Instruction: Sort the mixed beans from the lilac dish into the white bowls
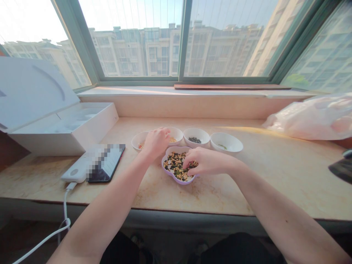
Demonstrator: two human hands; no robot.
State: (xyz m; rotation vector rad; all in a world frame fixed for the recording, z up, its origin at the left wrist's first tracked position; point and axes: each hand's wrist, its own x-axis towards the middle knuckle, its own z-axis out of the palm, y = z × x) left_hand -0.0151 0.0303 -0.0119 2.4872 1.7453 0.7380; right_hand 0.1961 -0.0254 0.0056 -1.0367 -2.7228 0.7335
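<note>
My left hand [157,141] is held over the small white bowl [178,136] second from the left, which has some yellow pieces in it. Its fingers are curled together, and whatever may be between the tips is hidden. My right hand [205,161] reaches into a purple petal-shaped bowl [166,173] full of mixed beans [176,165], black, yellow, green and white. Thumb and forefinger are apart there, touching the beans. Behind stand three more white bowls: one at left [134,143] with reddish pieces, one [203,136] with black beans, one at right [235,143] with a few green beans.
At left an open white box [93,128] stands behind a phone [106,167] and a white power bank [74,170] with a white cable [65,205]. A plastic bag [310,117] lies at right. A dark object [341,170] sits at the right edge. The counter's front edge runs below my forearms.
</note>
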